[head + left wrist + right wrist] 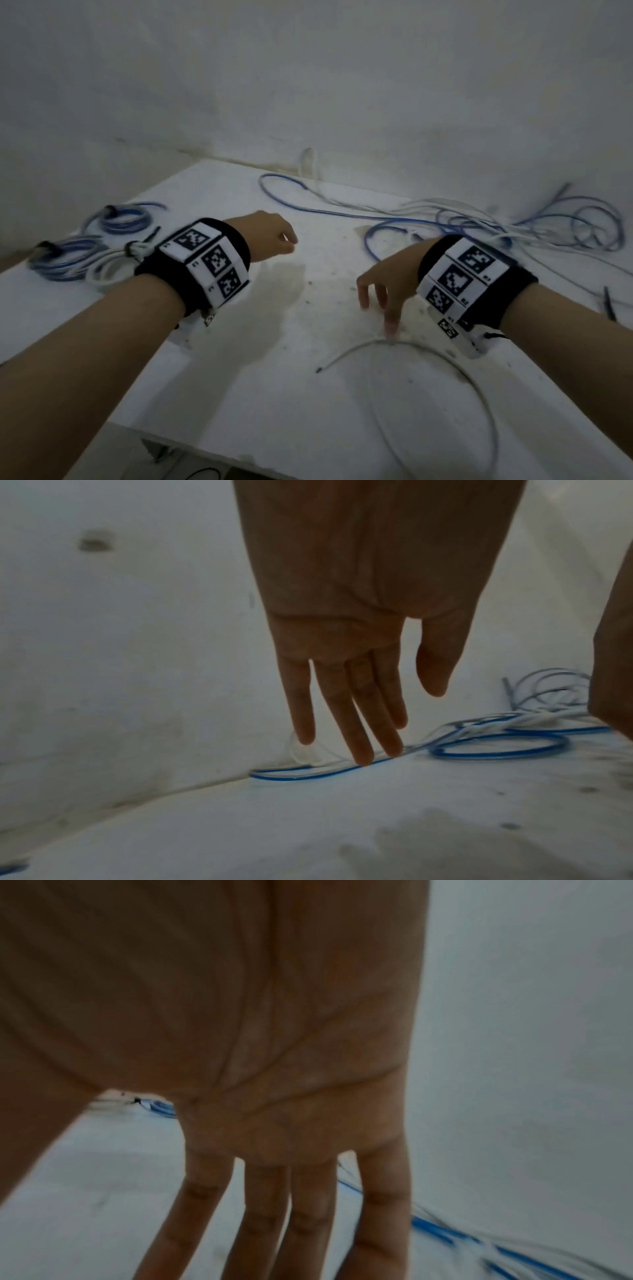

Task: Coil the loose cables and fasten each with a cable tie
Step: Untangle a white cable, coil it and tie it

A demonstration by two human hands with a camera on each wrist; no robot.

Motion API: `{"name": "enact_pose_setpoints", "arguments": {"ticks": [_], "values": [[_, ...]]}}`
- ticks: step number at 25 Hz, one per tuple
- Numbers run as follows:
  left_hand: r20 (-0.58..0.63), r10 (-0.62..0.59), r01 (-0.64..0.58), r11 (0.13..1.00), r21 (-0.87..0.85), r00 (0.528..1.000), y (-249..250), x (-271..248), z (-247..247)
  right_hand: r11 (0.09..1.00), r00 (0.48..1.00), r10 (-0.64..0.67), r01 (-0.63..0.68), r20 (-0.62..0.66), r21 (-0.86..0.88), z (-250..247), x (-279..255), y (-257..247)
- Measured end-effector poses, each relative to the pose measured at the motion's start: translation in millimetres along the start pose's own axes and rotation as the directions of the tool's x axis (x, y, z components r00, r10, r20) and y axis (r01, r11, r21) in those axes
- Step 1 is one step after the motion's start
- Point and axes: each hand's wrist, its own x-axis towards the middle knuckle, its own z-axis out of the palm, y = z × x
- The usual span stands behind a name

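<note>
Grey cable (428, 359) nearest, curved loose on counter (308, 394), free end at front. Right hand (383, 291) above it, fingers spread, holding nothing; one fingertip maybe touching cable, blur hides contact. Left hand (270, 240) empty, fingers relaxed. Blue-white tangle (513, 222) far right; tied coils (85, 250) far left. Best: pinch grey cable near end, wind even loops, keep clear of tangle. Ties hard to make out.

Hidden or unclear: left hand (270, 236) fingers curled out of sight in the head view; right hand (274, 1069) fingertips cut off by the right wrist view's lower edge; grey cable (445, 363) leaving frame at bottom; cable tangle (534, 222) strands motion-blurred, individual ends indistinguishable.
</note>
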Motion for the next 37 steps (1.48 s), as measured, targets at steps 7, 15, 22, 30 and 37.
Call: {"name": "enact_pose_setpoints", "arguments": {"ticks": [7,15,22,30,37], "values": [[0.302,0.189,-0.199,0.98,0.003,0.934,81.5,33.8,47.8,0.972,0.955,-0.092,0.148,-0.281,0.181,43.9,0.6,34.3],[0.011,0.077,-0.077,0.969,0.234,0.997,62.6,41.2,45.9,0.994,0.72,0.016,0.063,-0.694,0.089,35.0,20.1,48.0],[-0.788,-0.027,-0.533,0.722,-0.441,0.615,79.6,45.5,10.9,0.802,0.377,0.235,0.446,-0.896,0.398,-24.2,-14.4,46.6],[-0.304,0.277,-0.373,0.243,-0.895,0.911,137.9,41.8,-14.5,0.653,0.079,0.466,0.641,-0.881,0.403,-49.8,-66.1,87.4],[-0.508,0.299,-0.579,0.562,-0.59,0.808,113.2,29.1,-46.5,0.955,0.196,0.253,0.104,-0.948,0.276,-34.1,-96.8,112.6]]}}
